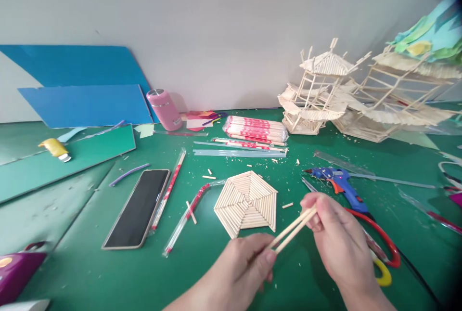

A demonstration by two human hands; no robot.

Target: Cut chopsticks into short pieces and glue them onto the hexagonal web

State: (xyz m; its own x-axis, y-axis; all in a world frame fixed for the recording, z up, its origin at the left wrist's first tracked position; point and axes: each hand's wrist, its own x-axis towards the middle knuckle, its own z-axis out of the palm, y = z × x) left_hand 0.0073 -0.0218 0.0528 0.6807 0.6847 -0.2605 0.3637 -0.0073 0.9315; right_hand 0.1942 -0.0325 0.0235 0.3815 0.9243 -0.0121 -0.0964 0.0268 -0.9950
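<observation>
Both hands hold a pair of thin wooden sticks [293, 229] slanted over the green table [90, 263]. My left hand [245, 265] pinches the lower end, my right hand [337, 241] pinches the upper end. Just beyond the sticks lies a flat hexagonal panel of glued wooden sticks [247, 202]. A blue glue gun [339, 183] and red-handled scissors [384, 246] lie right of my right hand.
A phone [139, 207] lies screen-up at left, wrapped chopsticks [169, 190] beside it. A pack of chopsticks [256, 130], a pink bottle [164, 109], blue sheets [83, 104] and wooden stick pavilion models [361, 94] stand at the back. A yellow cutter [56, 149] lies far left.
</observation>
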